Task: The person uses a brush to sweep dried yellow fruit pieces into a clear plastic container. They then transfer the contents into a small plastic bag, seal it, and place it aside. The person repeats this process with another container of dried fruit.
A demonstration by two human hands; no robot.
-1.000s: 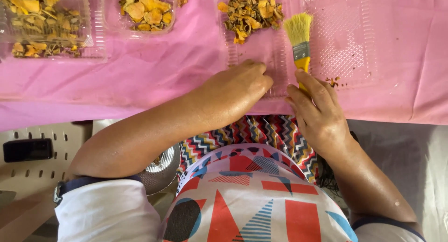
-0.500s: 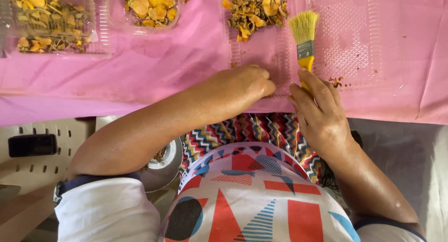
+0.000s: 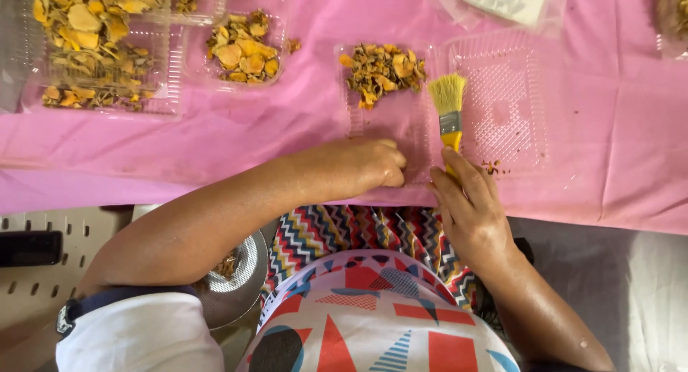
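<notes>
Open clear clamshell package lies just beyond the fingers; a clear bag, possibly holding white contents, lies farther off.

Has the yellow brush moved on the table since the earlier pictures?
No. The yellow brush keeps its place just right of the pile of dried pieces; only the whole view has shifted.

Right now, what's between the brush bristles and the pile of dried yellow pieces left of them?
Head view: only the clear plastic tray over pink cloth separates the bristles from the pile.
</notes>
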